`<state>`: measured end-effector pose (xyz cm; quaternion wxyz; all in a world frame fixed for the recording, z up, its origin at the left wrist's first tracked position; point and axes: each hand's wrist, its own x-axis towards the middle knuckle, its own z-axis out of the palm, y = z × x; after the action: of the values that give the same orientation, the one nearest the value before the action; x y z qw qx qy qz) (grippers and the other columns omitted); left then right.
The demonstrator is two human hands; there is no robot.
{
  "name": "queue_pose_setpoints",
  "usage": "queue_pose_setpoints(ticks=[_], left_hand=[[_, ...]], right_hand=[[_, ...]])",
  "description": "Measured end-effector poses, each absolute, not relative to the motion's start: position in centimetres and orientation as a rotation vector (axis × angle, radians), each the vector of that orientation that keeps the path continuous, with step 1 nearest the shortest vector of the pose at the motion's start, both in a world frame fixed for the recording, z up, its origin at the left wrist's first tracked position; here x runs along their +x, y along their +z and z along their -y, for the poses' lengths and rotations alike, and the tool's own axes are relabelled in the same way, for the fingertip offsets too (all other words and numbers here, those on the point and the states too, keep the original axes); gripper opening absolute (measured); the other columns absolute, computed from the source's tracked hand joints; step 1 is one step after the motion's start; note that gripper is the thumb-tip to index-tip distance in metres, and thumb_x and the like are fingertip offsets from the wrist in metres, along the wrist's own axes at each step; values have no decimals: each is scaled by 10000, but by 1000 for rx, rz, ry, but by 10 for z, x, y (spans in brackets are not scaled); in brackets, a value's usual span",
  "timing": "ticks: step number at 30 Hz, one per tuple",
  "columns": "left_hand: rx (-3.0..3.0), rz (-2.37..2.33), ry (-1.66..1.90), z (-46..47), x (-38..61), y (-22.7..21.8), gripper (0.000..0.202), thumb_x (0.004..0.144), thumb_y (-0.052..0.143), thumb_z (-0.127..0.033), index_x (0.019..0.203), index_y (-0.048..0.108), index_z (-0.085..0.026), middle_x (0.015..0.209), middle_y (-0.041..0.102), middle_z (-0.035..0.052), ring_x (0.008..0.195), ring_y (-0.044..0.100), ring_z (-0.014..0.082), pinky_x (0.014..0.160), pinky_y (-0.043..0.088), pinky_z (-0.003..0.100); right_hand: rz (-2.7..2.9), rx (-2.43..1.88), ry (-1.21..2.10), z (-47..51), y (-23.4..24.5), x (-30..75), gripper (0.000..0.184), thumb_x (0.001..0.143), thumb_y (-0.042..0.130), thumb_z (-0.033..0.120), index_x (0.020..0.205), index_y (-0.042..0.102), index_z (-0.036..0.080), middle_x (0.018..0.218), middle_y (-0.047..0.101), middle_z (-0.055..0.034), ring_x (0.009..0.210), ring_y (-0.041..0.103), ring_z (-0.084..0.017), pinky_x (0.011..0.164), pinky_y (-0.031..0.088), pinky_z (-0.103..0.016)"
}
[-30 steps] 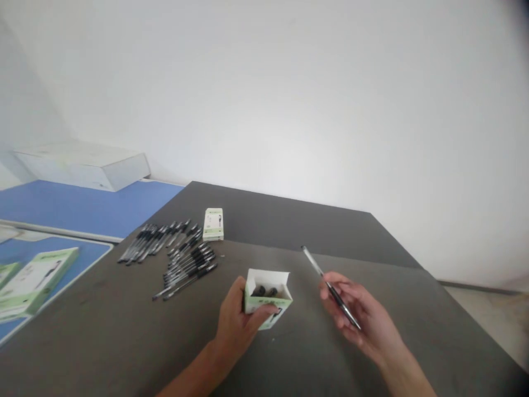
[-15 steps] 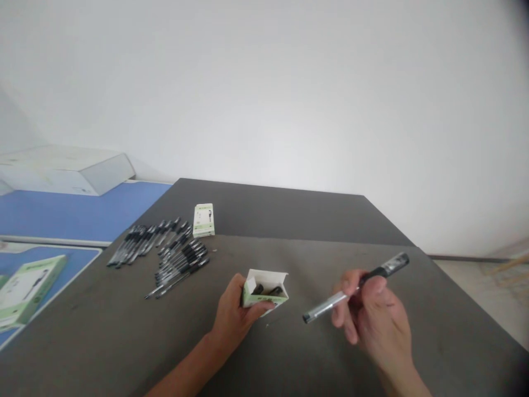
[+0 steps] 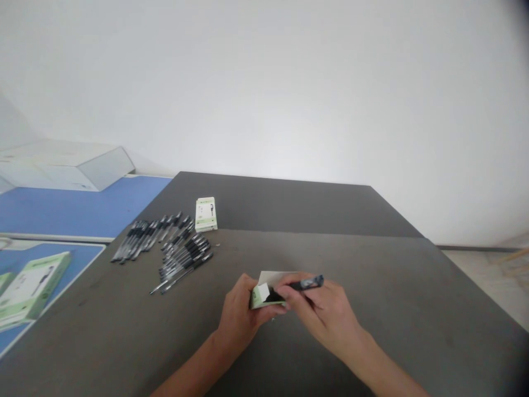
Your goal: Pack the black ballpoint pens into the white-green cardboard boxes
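My left hand (image 3: 239, 317) is wrapped round a small green and white pen box (image 3: 261, 293) with its top flap open, held just above the dark table (image 3: 372, 309). My right hand (image 3: 320, 311) pinches a black pen (image 3: 303, 285) and holds it at the box's open mouth, one end inside the opening. The two hands touch at the box. Whatever lies deeper in the box is hidden by my fingers.
A pile of several black pens (image 3: 173, 248) lies on the table's far left, with a shut pen box (image 3: 205, 214) behind it. A blue table (image 3: 74, 207) at the left carries a larger green box (image 3: 31, 286) and a white carton (image 3: 66, 165).
My right hand has swung the pen round and carried it left from open air to the mouth of the box. My left hand has tipped the box towards it.
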<state>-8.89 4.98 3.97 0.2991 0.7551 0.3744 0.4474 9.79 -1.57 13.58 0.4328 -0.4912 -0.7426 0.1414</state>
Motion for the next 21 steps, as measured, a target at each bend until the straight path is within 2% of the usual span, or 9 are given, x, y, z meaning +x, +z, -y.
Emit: queue_pose_setpoints(ticks=[3,7,10,14,15,17,19,20,21], left_hand=[[1964,-1039,1145,-49,-88,41,493,854,739,-701,869,639,-218,740,621,-32,616,570,157,577,411,250],[1871,-1125,1061,-47,-85,44,390,867,739,-587,838,592,-227,728,588,-47,622,550,159,592,406,256],[1793,-1155,1048,-45,-83,47,367,840,755,-547,818,574,-229,716,585,-48,628,555,164,596,411,260],[1691,-1103,1110,-44,-81,47,360,819,778,-539,873,622,-219,766,646,-24,679,614,183,635,473,278],[1658,-1068,1140,-44,-80,47,379,817,783,-556,894,635,-216,786,667,-15,693,633,189,649,496,285],[1590,-985,1224,-41,-80,48,440,813,792,-613,925,649,-212,811,694,-1,706,662,196,662,529,295],[1538,-883,1320,-36,-80,49,505,807,797,-671,963,654,-213,814,699,5,687,669,192,646,541,293],[1522,-821,1360,-34,-80,50,534,804,797,-694,990,652,-215,811,697,5,669,664,186,630,540,289],[1518,-761,1390,-31,-80,50,556,801,796,-711,1010,647,-218,807,692,5,649,654,178,613,535,285]], right_hand=[[1824,-1261,465,12,133,93,202,1082,586,317,1073,773,241,1028,808,-49,926,759,-185,848,592,-305],[1712,-1365,481,7,131,89,207,1017,693,373,1176,786,280,871,745,-4,738,688,-146,669,551,-249],[1635,-1422,421,7,130,89,395,957,772,397,1340,713,322,773,674,48,592,571,-115,598,508,-240],[1531,-1365,262,16,127,99,524,915,818,427,1403,649,342,841,653,45,539,480,-97,581,480,-260],[1474,-1316,202,17,124,104,473,936,783,468,1374,662,336,839,632,34,566,496,-111,589,477,-269],[1329,-1219,100,12,114,113,359,1053,555,553,1304,670,323,786,556,23,596,498,-142,559,444,-271],[1248,-1191,84,-3,99,118,441,1130,291,525,1263,650,306,748,500,21,579,471,-155,502,392,-252],[1278,-1212,118,-15,90,117,457,1139,257,496,1245,652,292,752,513,17,572,472,-153,491,387,-245],[1364,-1237,175,-29,82,113,432,1139,301,480,1224,671,276,772,550,9,570,488,-146,495,407,-241]])
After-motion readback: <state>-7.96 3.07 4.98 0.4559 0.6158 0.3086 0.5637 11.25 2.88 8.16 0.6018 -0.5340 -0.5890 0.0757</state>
